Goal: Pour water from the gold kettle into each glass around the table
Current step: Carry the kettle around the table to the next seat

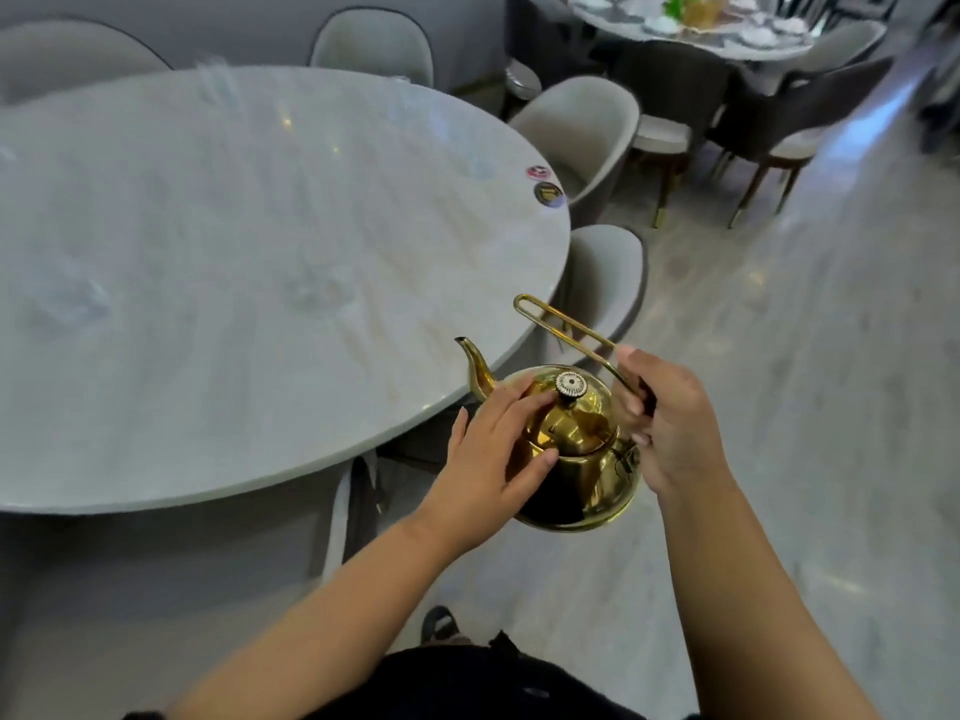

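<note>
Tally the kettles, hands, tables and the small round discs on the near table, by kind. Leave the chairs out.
Gold kettle: 1
Hands: 2, left hand and right hand
Tables: 2, near table and far table
Round discs: 2, pink disc and dark disc
Total: 7
The glasses are too blurred to count.

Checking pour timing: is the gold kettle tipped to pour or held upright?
Upright: the gold kettle sits level beside the table, lid knob up, no water leaving the spout.

soft even light | table (218, 262) motion-blurred | edges warped
</note>
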